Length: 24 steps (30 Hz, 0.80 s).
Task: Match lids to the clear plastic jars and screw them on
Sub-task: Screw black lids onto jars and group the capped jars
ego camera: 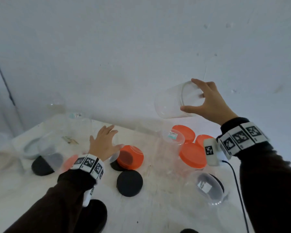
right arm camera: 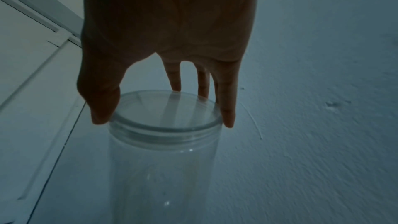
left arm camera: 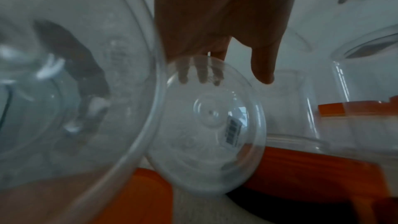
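Fingers point(right arm camera: 228, 108) and thumb of the right hand point(ego camera: 208, 101) curl round the threaded rim of a clear jar point(ego camera: 170, 101), lifted and tilted against a white, pitted wall point(ego camera: 141, 47). Left hand point(ego camera: 102, 143) hovers flat with fingers spread and slack, gripping nothing, over a white table point(ego camera: 158, 207). Just right of its thumb lies a round orange lid point(ego camera: 130, 157); nearer the wrist, a matte black lid point(ego camera: 129, 183). Below the right hand sit 3 glossy orange lids point(ego camera: 192, 155) among smooth transparent jars point(ego camera: 208, 187).
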Motion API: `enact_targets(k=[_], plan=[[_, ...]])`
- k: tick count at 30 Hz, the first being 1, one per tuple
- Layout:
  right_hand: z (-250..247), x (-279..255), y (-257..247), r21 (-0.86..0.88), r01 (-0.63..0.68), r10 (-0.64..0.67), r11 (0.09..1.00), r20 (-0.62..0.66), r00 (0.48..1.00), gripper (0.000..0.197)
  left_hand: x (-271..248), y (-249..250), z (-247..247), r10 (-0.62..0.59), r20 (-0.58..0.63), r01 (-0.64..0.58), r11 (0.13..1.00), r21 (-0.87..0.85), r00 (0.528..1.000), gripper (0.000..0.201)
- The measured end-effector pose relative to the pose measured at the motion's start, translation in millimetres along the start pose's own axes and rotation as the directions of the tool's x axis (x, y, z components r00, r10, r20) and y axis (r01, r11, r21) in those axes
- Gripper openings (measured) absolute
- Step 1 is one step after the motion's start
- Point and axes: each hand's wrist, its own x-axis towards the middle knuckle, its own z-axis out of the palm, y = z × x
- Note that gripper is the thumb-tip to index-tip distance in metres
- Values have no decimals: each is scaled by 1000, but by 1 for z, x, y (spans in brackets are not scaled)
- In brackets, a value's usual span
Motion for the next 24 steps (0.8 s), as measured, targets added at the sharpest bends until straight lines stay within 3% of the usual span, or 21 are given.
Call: enact_targets(k=[15, 17, 20, 24], plan=[[75, 80, 68, -73, -55, 74, 996, 295, 953, 81, 7, -12, 15, -6, -88, 6, 1000, -5, 996, 54], [81, 86, 69, -105, -30, 66, 994, 361, 930, 81, 7, -13, 15, -8, -94, 6, 1000, -21, 996, 60], [89, 93, 72, -144, 10, 59, 990, 464, 884, 82, 6, -14, 16, -2, -113, -2, 1000, -30, 994, 85], [99, 97, 74, -173, 32, 69, 984, 545, 836, 82, 6, -14, 17, -2, -129, -1, 1000, -24, 992, 87]])
